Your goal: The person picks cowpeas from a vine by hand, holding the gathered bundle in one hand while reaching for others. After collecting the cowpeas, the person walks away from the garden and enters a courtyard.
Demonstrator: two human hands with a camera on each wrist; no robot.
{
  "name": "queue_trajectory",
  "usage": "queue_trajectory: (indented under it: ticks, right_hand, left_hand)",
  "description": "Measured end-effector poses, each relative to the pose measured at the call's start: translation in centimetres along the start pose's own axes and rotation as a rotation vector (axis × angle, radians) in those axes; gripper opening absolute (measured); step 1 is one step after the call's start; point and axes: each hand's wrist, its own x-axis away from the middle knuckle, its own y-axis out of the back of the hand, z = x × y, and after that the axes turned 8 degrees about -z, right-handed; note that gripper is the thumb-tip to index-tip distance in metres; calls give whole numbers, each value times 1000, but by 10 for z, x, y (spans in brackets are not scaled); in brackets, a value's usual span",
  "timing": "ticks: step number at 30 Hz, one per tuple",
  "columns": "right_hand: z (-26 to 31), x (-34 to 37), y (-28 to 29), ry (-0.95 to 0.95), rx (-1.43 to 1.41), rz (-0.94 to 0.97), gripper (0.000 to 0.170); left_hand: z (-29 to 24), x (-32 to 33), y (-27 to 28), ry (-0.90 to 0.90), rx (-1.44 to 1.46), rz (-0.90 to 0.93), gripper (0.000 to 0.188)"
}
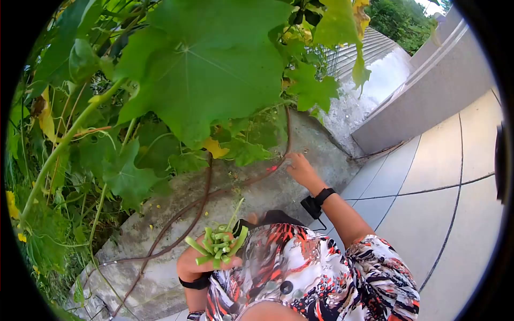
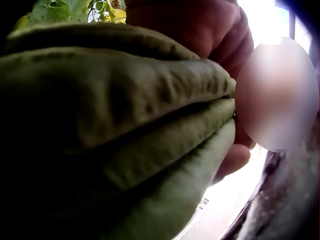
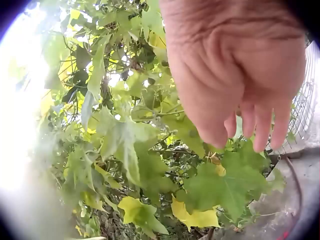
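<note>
A bunch of cut green stems pokes up out of my left hand, which grips it in front of the patterned shirt. Seen from the left wrist, long folded green leaves fill much of the picture, with the fingers curled round their far side. My right hand hangs over the concrete ledge, holding nothing. In the right wrist view its fingers are relaxed and point down, close to broad vine leaves.
One very large leaf hangs in front of the dense vines. Brown hoses cross the concrete ledge. Pale floor tiles and a low grey wall lie to the right. Wire mesh stands behind the right hand.
</note>
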Motion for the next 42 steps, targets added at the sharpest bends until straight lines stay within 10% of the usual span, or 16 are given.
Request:
queue_trajectory:
  ticks: [18, 22, 26, 32, 35, 42]
  right_hand:
    - [-56, -114, 71, -419, -301, -510, 80]
    - [-119, -163, 48, -211, -333, -660, 79]
    - [-147, -168, 51, -271, -454, -241, 31]
    - [-176, -142, 94, -157, -457, 146, 21]
    - [-207, -135, 116, -141, -380, 222, 23]
    - [-228, -167, 236, -483, -1252, 570, 63]
  left_hand:
    - [-48, -139, -80, 196, -114, 210, 28]
    - [-65, -188, -137, 245, -83, 72, 23]
    - [-69, -243, -182, 265, -121, 42, 22]
    - [-105, -335, -260, 309, 26, 179, 25]
    - [-113, -377, -297, 385, 58, 226, 25]
    - [-113, -485, -345, 217, 184, 304, 24]
